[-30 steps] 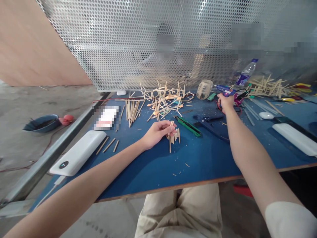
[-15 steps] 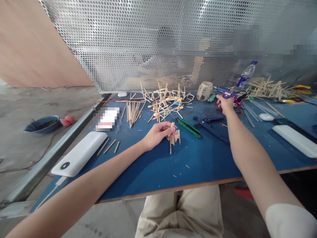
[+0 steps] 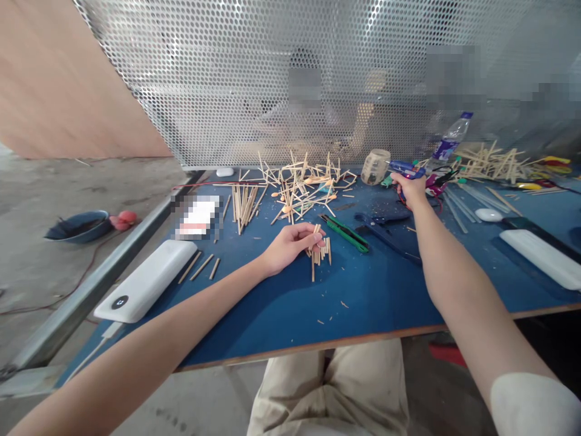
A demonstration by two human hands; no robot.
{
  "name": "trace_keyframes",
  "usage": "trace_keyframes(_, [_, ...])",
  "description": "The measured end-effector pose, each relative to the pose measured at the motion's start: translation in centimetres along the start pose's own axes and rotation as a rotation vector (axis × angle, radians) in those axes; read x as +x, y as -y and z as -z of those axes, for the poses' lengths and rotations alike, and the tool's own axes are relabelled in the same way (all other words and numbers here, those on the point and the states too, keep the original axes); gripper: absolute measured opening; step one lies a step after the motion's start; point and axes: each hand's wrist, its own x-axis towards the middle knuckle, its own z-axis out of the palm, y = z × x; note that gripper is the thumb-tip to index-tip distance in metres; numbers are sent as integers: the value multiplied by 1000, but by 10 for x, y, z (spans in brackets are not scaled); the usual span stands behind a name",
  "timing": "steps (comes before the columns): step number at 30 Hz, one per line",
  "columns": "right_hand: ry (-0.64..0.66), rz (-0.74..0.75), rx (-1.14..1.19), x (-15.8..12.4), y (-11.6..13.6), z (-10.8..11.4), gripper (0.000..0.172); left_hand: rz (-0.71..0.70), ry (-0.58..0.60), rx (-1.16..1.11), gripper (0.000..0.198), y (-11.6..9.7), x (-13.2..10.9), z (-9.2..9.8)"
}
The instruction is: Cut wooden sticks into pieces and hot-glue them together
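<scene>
My left hand [image 3: 290, 247] is closed in a pinch on short wooden sticks [image 3: 313, 269], which stick out above and below the fingers. Several more short pieces lie side by side just under those fingertips. At the back right, my right hand [image 3: 412, 190] is wrapped round a blue hot glue gun [image 3: 403, 167], its nozzle pointing left toward a translucent jar [image 3: 376, 166]. The palm hides part of the gun's handle. Between the hands lie a green utility knife [image 3: 345, 234] and a dark blue plier-like tool [image 3: 385, 236].
A tangled pile of sticks [image 3: 304, 188] stands at the back, beside a row of longer sticks [image 3: 242, 206]. A white power bank [image 3: 147, 281] with a cable lies left. A water bottle [image 3: 449, 142], clear glue sticks [image 3: 455, 210] and another white device [image 3: 540, 257] are right. Perforated metal [image 3: 227, 79] rises behind.
My right hand has shifted slightly left with the glue gun, bringing its nozzle closer over the jar. My left hand has stayed in place with the sticks.
</scene>
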Motion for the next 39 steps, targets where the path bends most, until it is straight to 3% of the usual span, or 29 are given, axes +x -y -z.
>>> trace_keyframes(7, [-83, 2, -55, 1, -6, 1, 18, -11, 6, 0, 29, 0, 0, 0])
trace_keyframes(19, [-17, -13, 42, -5, 2, 1, 26, -15, 9, 1, 29, 0, 0, 0])
trace_keyframes(27, [-4, -1, 36, -7, 16, 1, 22, 1, 16, -24, 30, 0, 0, 0])
trace_keyframes(31, [-30, 38, 50, 1, 46, -12, 22, 4, -21, -109, 26, 4, 1, 0])
trace_keyframes(34, [29, 195, 61, 2, 86, -16, 20, -62, -88, -130, 20, 4, 2, 0])
trace_keyframes(36, [167, 293, -13, -9, 116, -10, 24, -146, -167, 12, 18, 1, 1, 2])
trace_keyframes(39, [418, 367, -220, -44, 152, 8, 31, -300, -288, 481, 14, -11, -4, 5])
